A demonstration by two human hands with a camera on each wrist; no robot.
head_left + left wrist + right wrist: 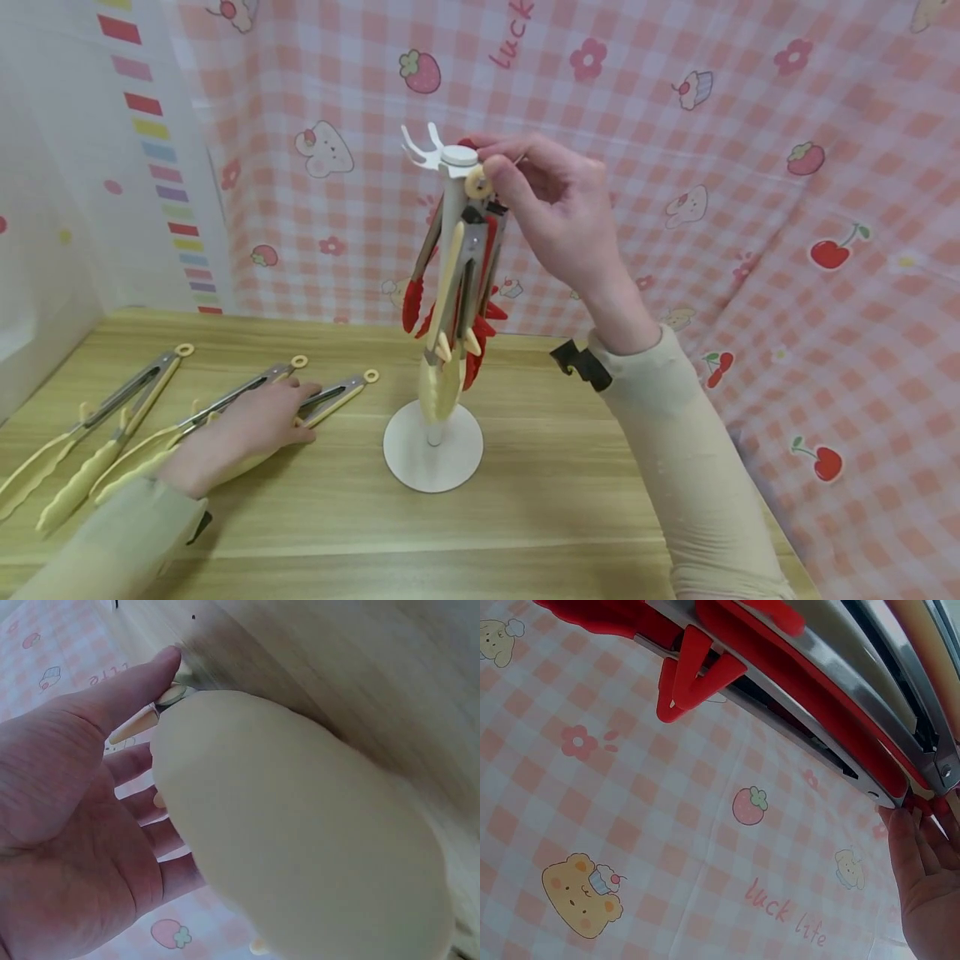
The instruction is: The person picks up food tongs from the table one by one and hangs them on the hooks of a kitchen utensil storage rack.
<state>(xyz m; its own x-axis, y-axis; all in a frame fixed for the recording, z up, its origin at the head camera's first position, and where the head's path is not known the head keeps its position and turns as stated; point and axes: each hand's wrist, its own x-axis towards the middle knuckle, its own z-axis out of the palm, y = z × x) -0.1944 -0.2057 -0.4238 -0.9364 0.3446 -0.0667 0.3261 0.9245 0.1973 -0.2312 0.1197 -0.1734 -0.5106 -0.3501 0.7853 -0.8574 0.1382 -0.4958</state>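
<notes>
while two cream tongs [112, 448] lie splayed on the table [540, 500], the left hand [247, 429] grips a third pair [337, 403], and at the white stand [435, 467] amid red tongs [412, 306], a hanging pair [447, 292] is pinched by its ring [471, 186], presumably for steadiness, by the right hand [562, 208].

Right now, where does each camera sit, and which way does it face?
Head: worn on the head, facing forward and down at the white stand and cream tongs; left hand, right hand and sleeves show.
Left wrist: worn there, facing a cream tong head close up; palm, thumb and fingers show.
Right wrist: worn there, facing past red tongs toward checked cloth; its hand shows at the right edge.
Head and right wrist views share red tongs, right hand and cloth.
</notes>
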